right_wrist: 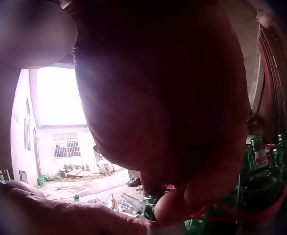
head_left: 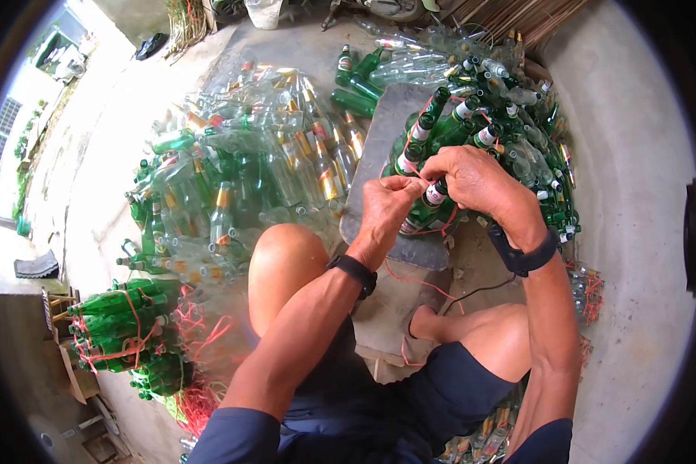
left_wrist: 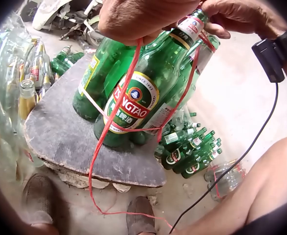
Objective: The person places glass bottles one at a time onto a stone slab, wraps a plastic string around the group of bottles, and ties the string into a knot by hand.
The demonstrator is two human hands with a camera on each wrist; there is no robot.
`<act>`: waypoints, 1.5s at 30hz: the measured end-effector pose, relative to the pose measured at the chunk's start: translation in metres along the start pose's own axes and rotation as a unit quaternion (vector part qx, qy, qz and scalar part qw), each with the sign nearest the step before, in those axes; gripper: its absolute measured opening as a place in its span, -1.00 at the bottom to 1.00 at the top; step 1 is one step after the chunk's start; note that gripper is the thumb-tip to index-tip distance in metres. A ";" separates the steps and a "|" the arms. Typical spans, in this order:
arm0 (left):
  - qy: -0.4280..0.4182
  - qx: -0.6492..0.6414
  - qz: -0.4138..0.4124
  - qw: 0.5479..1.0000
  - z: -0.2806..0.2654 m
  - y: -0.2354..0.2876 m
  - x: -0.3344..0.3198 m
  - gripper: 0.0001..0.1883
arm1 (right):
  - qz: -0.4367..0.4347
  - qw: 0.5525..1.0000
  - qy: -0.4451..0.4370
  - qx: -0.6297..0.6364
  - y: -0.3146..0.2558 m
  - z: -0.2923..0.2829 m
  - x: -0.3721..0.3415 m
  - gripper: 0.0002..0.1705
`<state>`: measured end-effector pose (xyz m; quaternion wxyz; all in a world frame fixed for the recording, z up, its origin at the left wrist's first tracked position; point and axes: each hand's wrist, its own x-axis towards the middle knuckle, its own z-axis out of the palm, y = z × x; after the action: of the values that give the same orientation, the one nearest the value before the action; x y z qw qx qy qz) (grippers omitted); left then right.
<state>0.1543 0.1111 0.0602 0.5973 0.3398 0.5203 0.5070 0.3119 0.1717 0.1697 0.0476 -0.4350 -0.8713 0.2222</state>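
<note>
A cluster of green beer bottles [left_wrist: 133, 98] stands upright on a grey slab, with red string [left_wrist: 100, 142] wrapped round it. My left hand [head_left: 390, 205] pinches the string beside the neck of the nearest bottle. Close on the other side of that neck, my right hand [head_left: 483, 182] has its fingers curled on the string, thumb and fingertips near the left hand's. From the left hand a loose length of string hangs past the slab's edge. In the right wrist view the right hand [right_wrist: 168, 98] is dark and covers most of the work.
The grey slab [head_left: 359, 220] sits between my knees. Loose clear and green bottles [head_left: 240, 162] lie heaped to the left, with more bottles [head_left: 518, 131] at the right by the wall. String-tied bundles [head_left: 124, 325] stand at lower left. A black cable [left_wrist: 241, 156] hangs from the right wrist band.
</note>
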 end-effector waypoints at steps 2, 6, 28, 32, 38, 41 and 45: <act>0.017 0.008 -0.006 1.000 0.001 -0.004 0.002 -0.68 | -0.030 0.999 0.009 -0.028 0.003 0.001 0.003 -0.67; 0.035 0.023 -0.010 0.999 0.002 -0.004 0.003 -0.68 | 0.102 0.976 -0.130 0.139 -0.001 -0.015 0.007 -0.59; 0.062 0.061 -0.010 0.996 0.005 0.001 0.000 -0.58 | -0.119 0.971 -0.070 -0.193 -0.013 -0.027 0.011 -0.84; 0.057 0.046 -0.010 0.997 0.006 0.006 -0.003 -0.57 | -0.122 0.960 -0.062 -0.245 -0.017 -0.030 0.007 -0.81; 0.044 0.042 0.005 0.998 0.008 0.009 -0.004 -0.59 | -0.171 0.963 -0.003 -0.209 -0.003 -0.039 0.000 -0.91; 0.036 0.044 0.039 0.998 0.011 0.011 -0.006 -0.61 | -0.148 0.971 0.018 -0.188 0.004 -0.043 -0.001 -0.90; 0.019 0.045 0.052 0.997 0.013 0.012 -0.005 -0.64 | -0.082 0.981 -0.025 -0.176 0.006 -0.050 0.001 -0.86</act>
<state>0.1644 0.1110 0.0763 0.5442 0.3833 0.5356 0.5196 0.3299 0.1933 0.2119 -0.0335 -0.3583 -0.9302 0.0719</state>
